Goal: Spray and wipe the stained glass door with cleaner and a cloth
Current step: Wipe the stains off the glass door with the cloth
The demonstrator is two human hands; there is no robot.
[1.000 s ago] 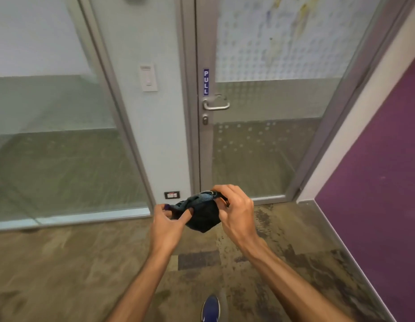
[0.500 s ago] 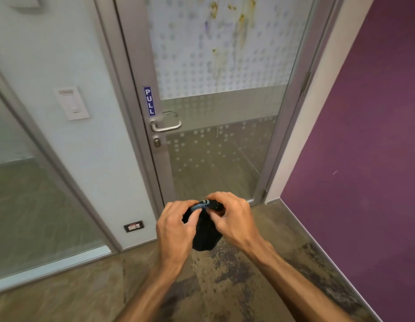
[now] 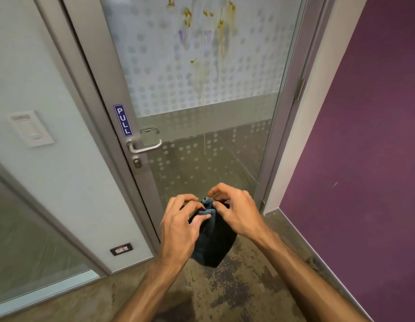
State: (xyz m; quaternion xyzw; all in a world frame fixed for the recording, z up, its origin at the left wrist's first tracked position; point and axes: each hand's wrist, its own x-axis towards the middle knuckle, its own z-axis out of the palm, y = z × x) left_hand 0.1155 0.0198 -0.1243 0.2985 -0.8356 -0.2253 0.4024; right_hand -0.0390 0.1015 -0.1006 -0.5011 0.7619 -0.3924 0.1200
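Observation:
The glass door stands shut ahead, its upper frosted part dotted. Yellow and purple stains with thin drips run down that upper pane. A dark blue cloth hangs bunched in front of the door's lower part. My left hand pinches its top edge from the left, and my right hand pinches the same edge from the right. Both hands sit well below the stains. No cleaner bottle is in view.
A metal lever handle and a blue PULL label sit on the door's left stile. A wall switch and a floor-level outlet are on the left panel. A purple wall closes the right side.
The view has moved closer to the door and up, bringing the stains into sight. Both hands keep working the cloth's top edge; the cloth now hangs lower and longer.

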